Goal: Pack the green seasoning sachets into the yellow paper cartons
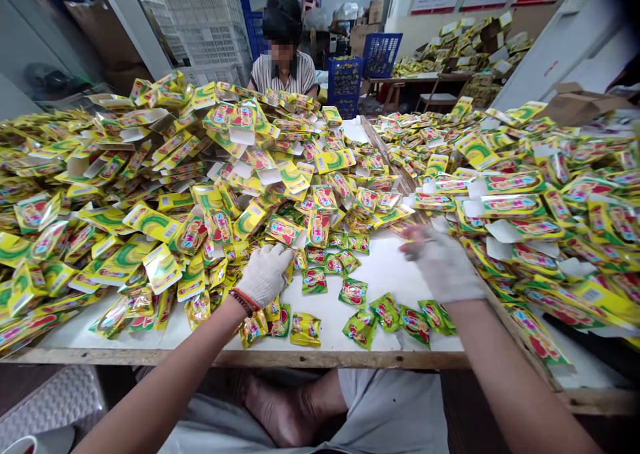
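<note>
My left hand (265, 273) wears a white glove and rests knuckles-up on the edge of a heap of yellow-green snack sachets (320, 227), its fingers curled down among them. My right hand (440, 262), also gloved, is blurred by motion above the white table (385, 271), close to flat yellow cartons (505, 204) on the right. Whether it grips anything I cannot tell. Several loose green sachets (385, 311) lie on the table between my hands.
A large pile of folded yellow cartons (125, 194) fills the left and back of the table. Another person (283, 64) sits at the far side. Blue crates (345, 81) and white crates (200, 21) stand behind. The table's wooden front edge (300, 359) is near my lap.
</note>
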The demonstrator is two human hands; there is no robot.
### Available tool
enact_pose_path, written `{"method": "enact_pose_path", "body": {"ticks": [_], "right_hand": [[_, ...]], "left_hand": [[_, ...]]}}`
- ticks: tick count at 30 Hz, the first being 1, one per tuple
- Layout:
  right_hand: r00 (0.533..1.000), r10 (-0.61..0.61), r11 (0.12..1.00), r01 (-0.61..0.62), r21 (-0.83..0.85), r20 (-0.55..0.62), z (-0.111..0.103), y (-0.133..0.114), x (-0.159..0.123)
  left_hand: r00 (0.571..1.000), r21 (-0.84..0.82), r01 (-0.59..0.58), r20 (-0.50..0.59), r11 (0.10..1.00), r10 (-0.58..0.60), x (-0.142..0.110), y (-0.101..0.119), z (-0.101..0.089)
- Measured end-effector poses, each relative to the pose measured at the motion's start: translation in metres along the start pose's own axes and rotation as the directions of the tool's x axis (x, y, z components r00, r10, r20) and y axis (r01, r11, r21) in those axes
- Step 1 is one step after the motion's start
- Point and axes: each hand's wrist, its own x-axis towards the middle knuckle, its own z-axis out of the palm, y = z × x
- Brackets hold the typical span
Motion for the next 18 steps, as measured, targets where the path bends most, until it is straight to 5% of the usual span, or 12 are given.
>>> {"method": "enact_pose_path", "body": {"ticks": [2,6,9,12,18], "right_hand": [[0.967,0.064,0.989,-0.028,-0.146,0.245,0.044,-0.001,-0.008],[0.953,0.089,0.969,-0.016,-0.245,0.290,0.092,0.009,-0.018],[0.948,0.095,0.976,-0.028,-0.217,0.305,0.089,0.014,-0.021],[0.924,0.090,0.993,-0.055,-0.105,0.371,0.075,0.007,-0.029],[0.851,0.054,0.985,-0.132,0.113,0.523,0.062,-0.024,-0.065]], "left_hand": [[0.999,0.006,0.041,-0.019,0.999,-0.041,-0.003,0.002,-0.002],[0.986,-0.308,0.110,-0.088,0.945,-0.143,-0.014,0.006,-0.009],[0.960,-0.710,0.156,-0.054,0.687,-0.274,-0.020,0.012,-0.008],[0.936,-0.904,0.195,0.057,0.379,-0.347,-0.020,0.026,-0.001],[0.938,-0.960,0.216,0.153,0.180,-0.310,-0.017,0.063,0.008]]}}
